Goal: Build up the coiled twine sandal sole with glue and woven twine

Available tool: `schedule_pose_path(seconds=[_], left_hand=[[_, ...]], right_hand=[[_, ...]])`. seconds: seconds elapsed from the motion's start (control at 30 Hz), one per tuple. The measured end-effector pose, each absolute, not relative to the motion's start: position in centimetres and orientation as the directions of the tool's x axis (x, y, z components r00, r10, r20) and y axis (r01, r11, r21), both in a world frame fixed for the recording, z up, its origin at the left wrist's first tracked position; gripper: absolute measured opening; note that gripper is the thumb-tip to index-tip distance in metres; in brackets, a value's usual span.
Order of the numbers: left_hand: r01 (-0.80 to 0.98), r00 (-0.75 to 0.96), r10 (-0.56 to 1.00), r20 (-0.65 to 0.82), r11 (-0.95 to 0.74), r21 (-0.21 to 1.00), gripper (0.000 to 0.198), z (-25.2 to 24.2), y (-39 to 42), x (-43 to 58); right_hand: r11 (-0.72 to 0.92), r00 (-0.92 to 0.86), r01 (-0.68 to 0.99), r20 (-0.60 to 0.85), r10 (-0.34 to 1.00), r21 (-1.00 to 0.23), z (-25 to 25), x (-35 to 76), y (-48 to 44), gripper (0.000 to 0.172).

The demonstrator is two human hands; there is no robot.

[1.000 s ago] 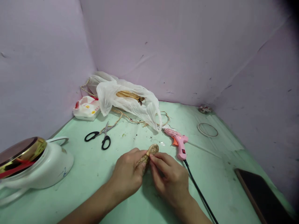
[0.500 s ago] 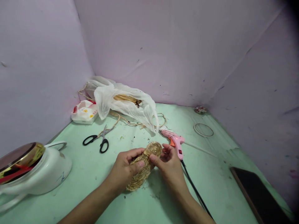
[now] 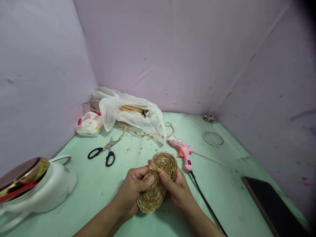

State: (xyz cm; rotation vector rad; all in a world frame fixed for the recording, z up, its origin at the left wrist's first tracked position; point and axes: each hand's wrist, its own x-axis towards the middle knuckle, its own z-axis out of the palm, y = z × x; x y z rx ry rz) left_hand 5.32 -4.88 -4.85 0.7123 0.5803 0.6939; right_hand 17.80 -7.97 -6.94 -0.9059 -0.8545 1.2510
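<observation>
Both hands hold an oval woven straw sole-shaped piece (image 3: 158,184), made of coiled braided cord, tilted above the table. My left hand (image 3: 134,186) grips its left edge, thumb on top and fingers underneath. On the right edge, my right hand (image 3: 176,187) pinches it, with the thumb on a flat tan strip (image 3: 155,167) that lies across the piece's upper part. The fingers beneath are mostly hidden. Just beyond my right hand lies a pink glue gun (image 3: 181,149) with a clear glue stick in its back.
Black-handled scissors (image 3: 108,153) lie at left, near a white plastic bag (image 3: 133,113) with tan strips and loose braided cord. A tissue pack (image 3: 89,124), a white pot (image 3: 59,187), a hoop (image 3: 213,138) and a phone (image 3: 271,204) surround the work area. The gun's black cable (image 3: 207,202) runs toward me.
The woven piece has turned to face me more fully, showing its whole oval. My right hand has closed onto its right edge. The view has shifted slightly.
</observation>
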Motion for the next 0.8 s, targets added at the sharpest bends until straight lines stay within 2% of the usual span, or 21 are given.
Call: schedule_pose_path(seconds=[0.17,0.23,0.3,0.4,0.5,0.57,0.7,0.8], left_hand=[[-0.337,0.632,0.718,-0.292,0.593,0.731,0.026,-5.1,-4.9,5.5],[-0.280,0.580,0.742,-0.335,0.568,0.774,0.025,-5.3,-4.7,5.4],[-0.179,0.492,0.802,-0.338,0.473,0.862,0.027,-5.2,-4.5,5.1],[-0.006,0.331,0.925,-0.184,0.198,0.980,0.026,-4.6,-4.2,4.7],[0.166,0.236,0.970,-0.059,0.020,0.986,0.019,-4.0,-4.2,4.6],[0.239,0.234,0.971,-0.038,-0.020,0.971,0.015,-3.6,-4.3,4.6],[0.264,0.313,0.946,0.085,-0.172,0.949,0.019,-3.2,-4.5,4.5],[0.370,0.322,0.928,0.188,-0.306,0.877,0.012,-3.5,-4.7,4.5]], right_hand=[[0.086,0.154,-0.447,0.019,0.988,-0.891,-7.0,17.4,-8.5,0.033],[0.104,0.219,-0.408,0.014,0.976,-0.907,-7.2,17.5,-8.5,0.033],[0.122,0.297,-0.340,0.016,0.955,-0.932,-7.2,17.6,-8.4,0.033],[0.104,0.366,-0.216,0.018,0.930,-0.971,-6.8,17.7,-8.3,0.032],[0.089,0.361,-0.118,0.041,0.931,-0.989,-6.0,17.5,-8.4,0.029],[0.095,0.326,-0.094,0.059,0.944,-0.991,-5.5,17.4,-8.5,0.026],[0.084,0.266,-0.109,0.052,0.962,-0.990,-5.3,17.6,-8.6,0.023],[0.056,0.261,-0.124,0.022,0.965,-0.991,-5.4,17.5,-8.7,0.024]])
